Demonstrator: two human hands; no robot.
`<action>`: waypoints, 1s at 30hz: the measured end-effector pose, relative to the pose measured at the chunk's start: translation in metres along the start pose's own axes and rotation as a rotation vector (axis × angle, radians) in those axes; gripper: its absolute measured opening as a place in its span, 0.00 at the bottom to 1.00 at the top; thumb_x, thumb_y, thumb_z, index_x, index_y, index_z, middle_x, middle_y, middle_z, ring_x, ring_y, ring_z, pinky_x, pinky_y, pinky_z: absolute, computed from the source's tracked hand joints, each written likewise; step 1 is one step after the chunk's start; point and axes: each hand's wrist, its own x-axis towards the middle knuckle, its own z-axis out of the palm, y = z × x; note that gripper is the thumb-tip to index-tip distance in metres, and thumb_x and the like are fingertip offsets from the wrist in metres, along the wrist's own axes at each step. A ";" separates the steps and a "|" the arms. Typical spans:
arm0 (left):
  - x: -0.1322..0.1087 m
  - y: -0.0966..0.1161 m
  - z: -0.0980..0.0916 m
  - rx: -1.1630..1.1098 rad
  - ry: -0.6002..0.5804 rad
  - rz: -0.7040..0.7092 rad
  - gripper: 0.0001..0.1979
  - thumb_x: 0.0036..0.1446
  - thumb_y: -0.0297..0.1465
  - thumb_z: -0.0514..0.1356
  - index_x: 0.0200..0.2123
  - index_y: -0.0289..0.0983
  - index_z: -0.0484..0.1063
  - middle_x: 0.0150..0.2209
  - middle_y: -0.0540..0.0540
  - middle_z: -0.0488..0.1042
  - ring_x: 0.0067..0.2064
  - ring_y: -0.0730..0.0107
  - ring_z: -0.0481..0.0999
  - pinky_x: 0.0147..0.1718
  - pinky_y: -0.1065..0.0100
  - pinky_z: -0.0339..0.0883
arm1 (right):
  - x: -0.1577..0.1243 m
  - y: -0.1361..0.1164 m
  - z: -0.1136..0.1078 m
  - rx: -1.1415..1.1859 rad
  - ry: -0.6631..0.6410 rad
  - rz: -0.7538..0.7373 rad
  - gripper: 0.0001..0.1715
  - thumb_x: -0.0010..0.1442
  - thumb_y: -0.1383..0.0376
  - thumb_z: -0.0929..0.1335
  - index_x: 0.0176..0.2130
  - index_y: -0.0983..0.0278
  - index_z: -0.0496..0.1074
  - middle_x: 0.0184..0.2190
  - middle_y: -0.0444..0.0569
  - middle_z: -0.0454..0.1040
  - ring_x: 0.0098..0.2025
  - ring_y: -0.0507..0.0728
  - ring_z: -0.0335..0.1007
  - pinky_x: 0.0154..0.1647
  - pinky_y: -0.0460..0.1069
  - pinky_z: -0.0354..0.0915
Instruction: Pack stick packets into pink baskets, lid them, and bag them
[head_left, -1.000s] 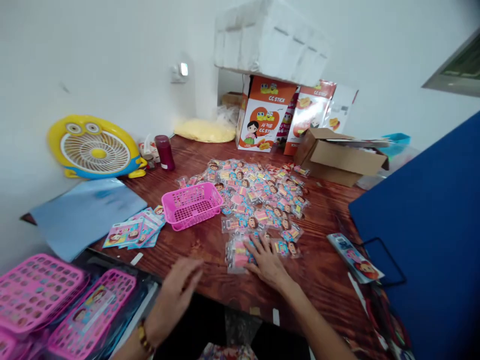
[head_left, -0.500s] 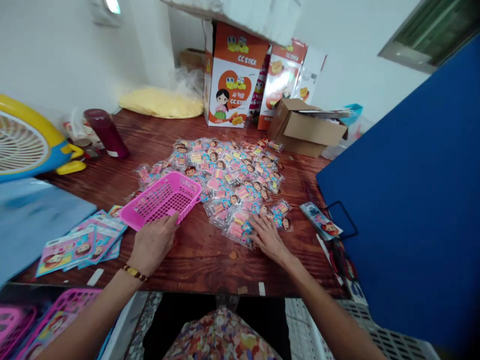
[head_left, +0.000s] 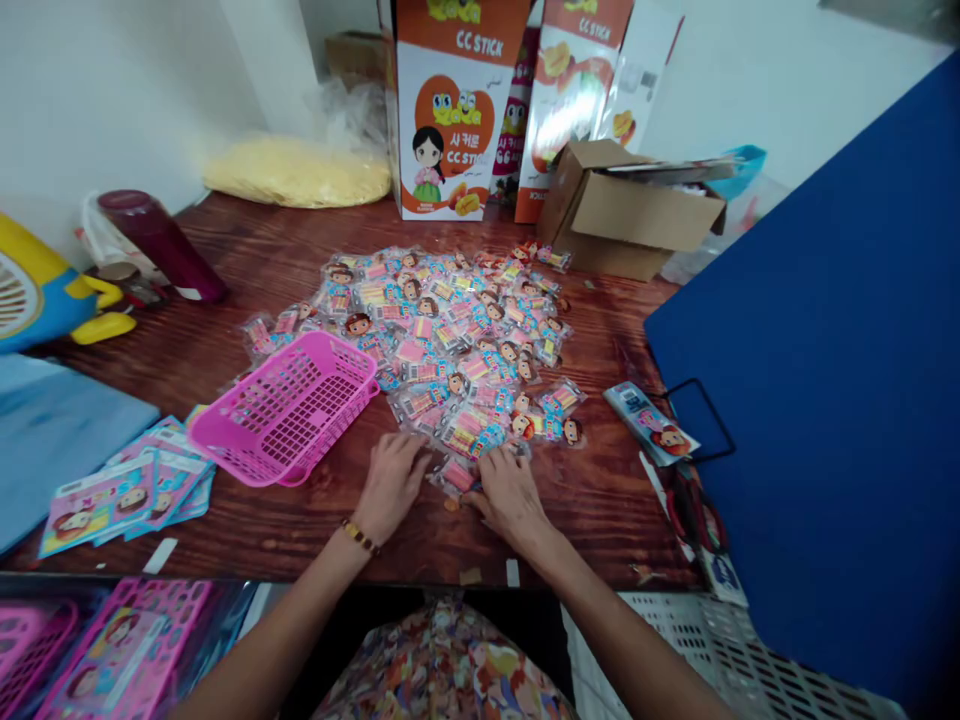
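Observation:
A wide pile of small clear packets (head_left: 442, 340) with pink and yellow contents lies on the wooden table (head_left: 585, 520). At its near edge my left hand (head_left: 391, 485) has its fingers bent beside one packet (head_left: 456, 474); what its fingertips hold, if anything, is hidden. My right hand (head_left: 510, 495) touches the other side of that packet with its fingers curled, and its grip is unclear. Left of the pile stands an empty pink basket (head_left: 285, 410), with neither hand on it. Printed cards (head_left: 135, 485) lie fanned out at the basket's left.
Scissors (head_left: 697, 515) and a stack of cards (head_left: 651, 425) lie by a blue panel (head_left: 817, 380) on the right. Behind the pile are an open carton (head_left: 637, 215) and printed boxes (head_left: 450, 130). A dark red bottle (head_left: 165, 245) leans at the left.
My left hand has let go of the pink basket and moved right to the pile's near edge. My right hand has drawn closer to the body. The camera view has shifted.

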 end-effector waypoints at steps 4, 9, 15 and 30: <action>0.028 -0.010 0.026 0.055 -0.020 -0.049 0.16 0.63 0.32 0.54 0.53 0.40 0.69 0.47 0.41 0.71 0.49 0.53 0.64 0.45 0.53 0.63 | 0.005 0.008 0.000 0.110 0.055 -0.044 0.18 0.60 0.60 0.71 0.48 0.63 0.67 0.42 0.51 0.75 0.45 0.61 0.66 0.49 0.56 0.54; 0.029 -0.015 0.023 0.049 -0.053 -0.041 0.12 0.60 0.28 0.54 0.44 0.42 0.74 0.45 0.42 0.71 0.48 0.55 0.64 0.45 0.54 0.62 | 0.028 0.009 -0.003 0.002 0.097 0.063 0.21 0.57 0.56 0.73 0.47 0.64 0.70 0.46 0.56 0.72 0.49 0.66 0.63 0.50 0.59 0.54; 0.018 -0.015 0.014 -0.012 -0.089 -0.008 0.12 0.60 0.26 0.53 0.39 0.44 0.76 0.47 0.45 0.71 0.51 0.57 0.64 0.48 0.55 0.59 | 0.013 0.013 0.000 0.048 0.077 0.140 0.26 0.57 0.56 0.73 0.51 0.64 0.68 0.47 0.57 0.70 0.50 0.65 0.62 0.49 0.58 0.55; 0.057 -0.004 0.029 -0.026 -0.093 -0.014 0.03 0.61 0.30 0.58 0.36 0.41 0.73 0.41 0.46 0.73 0.51 0.55 0.64 0.51 0.52 0.52 | 0.005 0.011 0.000 0.136 0.012 -0.007 0.13 0.60 0.64 0.69 0.46 0.63 0.69 0.42 0.53 0.75 0.47 0.62 0.64 0.52 0.59 0.51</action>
